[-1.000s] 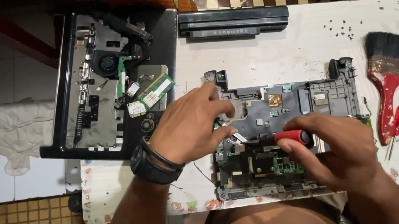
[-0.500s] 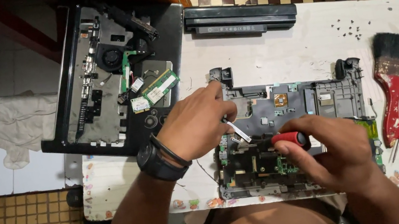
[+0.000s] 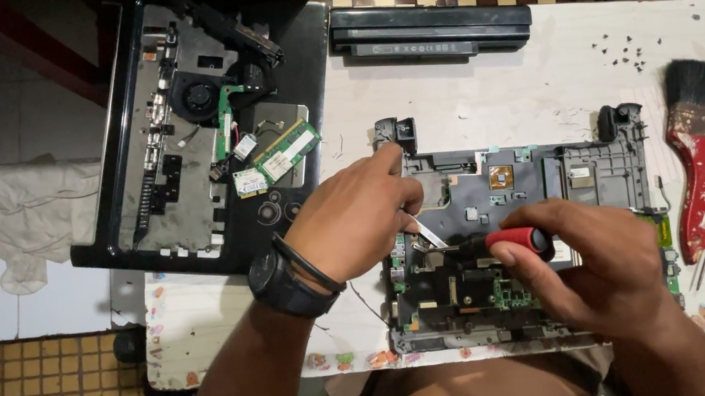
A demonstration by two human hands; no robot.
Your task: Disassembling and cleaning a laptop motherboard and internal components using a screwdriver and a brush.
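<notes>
White worktable: red-handled screwdriver is gripped by closed right hand; laptop chassis is steadied by left hand, fingers curled down.

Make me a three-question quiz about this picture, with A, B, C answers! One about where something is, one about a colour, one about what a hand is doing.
1. Where does the long black battery lie?
A. at the table's far edge
B. on the floor
C. under the paintbrush

2. What colour is the paintbrush handle?
A. blue
B. red
C. green

3. What is the right hand doing?
A. lying flat and empty
B. holding a cloth
C. gripping a red-handled screwdriver

Answers:
1. A, it lies beyond the laptop frame.
2. B, the handle is red under black bristles.
3. C, its fingers wrap the handle, the tip pointing at the circuit board.
</notes>
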